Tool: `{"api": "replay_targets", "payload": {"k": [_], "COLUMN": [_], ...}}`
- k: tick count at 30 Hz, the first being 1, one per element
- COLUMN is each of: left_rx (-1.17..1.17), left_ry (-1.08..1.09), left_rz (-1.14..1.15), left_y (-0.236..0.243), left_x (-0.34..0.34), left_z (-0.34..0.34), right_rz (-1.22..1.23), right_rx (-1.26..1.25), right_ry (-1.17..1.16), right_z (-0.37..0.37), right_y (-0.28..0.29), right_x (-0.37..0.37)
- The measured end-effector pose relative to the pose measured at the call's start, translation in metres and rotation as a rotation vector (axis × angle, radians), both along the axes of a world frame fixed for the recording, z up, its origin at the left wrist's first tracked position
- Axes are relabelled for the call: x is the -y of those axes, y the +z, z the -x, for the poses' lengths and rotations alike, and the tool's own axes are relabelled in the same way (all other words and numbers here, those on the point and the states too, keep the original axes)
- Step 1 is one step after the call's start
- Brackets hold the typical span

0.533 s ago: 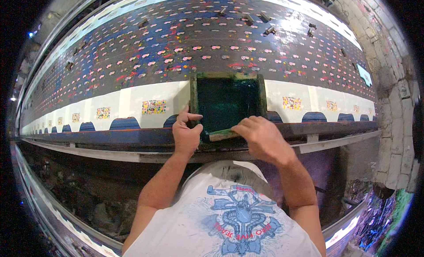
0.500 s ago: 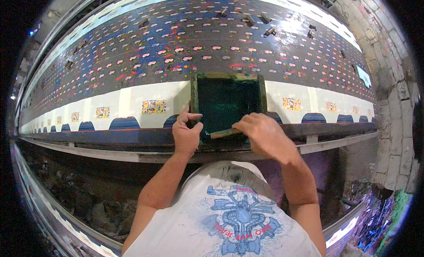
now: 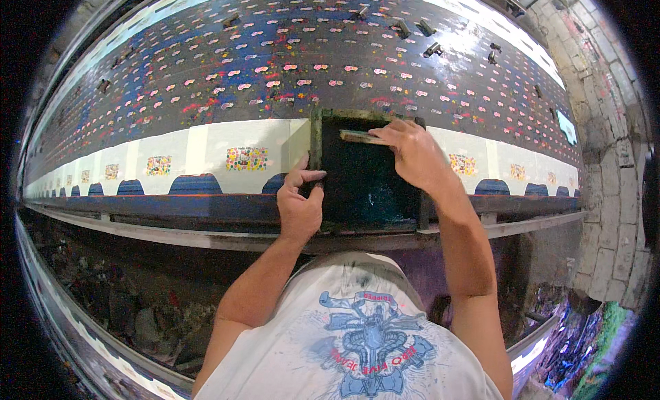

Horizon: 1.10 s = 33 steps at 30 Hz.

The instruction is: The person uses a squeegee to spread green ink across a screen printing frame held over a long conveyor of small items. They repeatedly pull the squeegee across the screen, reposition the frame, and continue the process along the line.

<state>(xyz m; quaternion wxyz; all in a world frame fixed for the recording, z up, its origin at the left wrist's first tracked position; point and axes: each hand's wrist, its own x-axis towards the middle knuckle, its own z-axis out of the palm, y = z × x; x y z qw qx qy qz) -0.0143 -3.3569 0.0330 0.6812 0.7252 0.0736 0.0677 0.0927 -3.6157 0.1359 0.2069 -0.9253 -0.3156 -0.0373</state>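
A dark screen-printing frame lies across a white fabric strip at the table's near edge. My left hand grips its left bar, with thumb and fingertips reaching over the inner side. Inside the frame, my right hand is closed on a squeegee. The squeegee's flat, pale blade lies crosswise near the far bar. A dark, wet-looking sheen covers the mesh below it. Colourful dotted prints show on the fabric to either side of the frame.
The long dark tabletop carries rows of small printed marks and paint spots. Several small metal clamps stand on its far part. A pale rail runs along the near edge. A block wall stands at the right.
My right hand has moved the squeegee from the near end of the frame to its far end. My left hand stays at the left bar. The view has shifted slightly.
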Motion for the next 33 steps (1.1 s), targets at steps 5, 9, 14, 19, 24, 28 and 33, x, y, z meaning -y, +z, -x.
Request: {"api": "replay_targets", "payload": {"k": [5,9,14,19,24,28,33], "left_rx": [-0.001,-0.046,-0.030,-0.011,0.001,-0.007,0.137], "left_ry": [-0.014,-0.008,-0.010,-0.081,-0.070,-0.007,-0.031], "left_rz": [0.093,0.071,0.041,-0.226,-0.168,-0.046,-0.029], "left_y": [-0.014,-0.002,-0.003,0.008,-0.005,0.017,0.030], "left_x": [0.000,0.001,0.003,0.000,-0.001,0.022,0.088], "left_z": [0.002,0.003,0.003,0.001,0.001,0.003,-0.011], "right_rz": [0.010,-0.023,0.029,-0.225,-0.448,-0.628,-0.638], "right_rx": [-0.004,-0.023,-0.063,-0.154,0.019,-0.143,-0.083], "right_ry": [0.006,0.003,-0.017,-0.113,-0.506,-0.568,-0.548], "right_z": [0.051,0.098,0.137,0.147,0.157,0.162,0.153], "right_y": [-0.005,-0.006,0.001,-0.021,-0.039,-0.047,-0.034], "right_x": [-0.005,-0.007,-0.014,0.003,0.023,0.053,0.116]}}
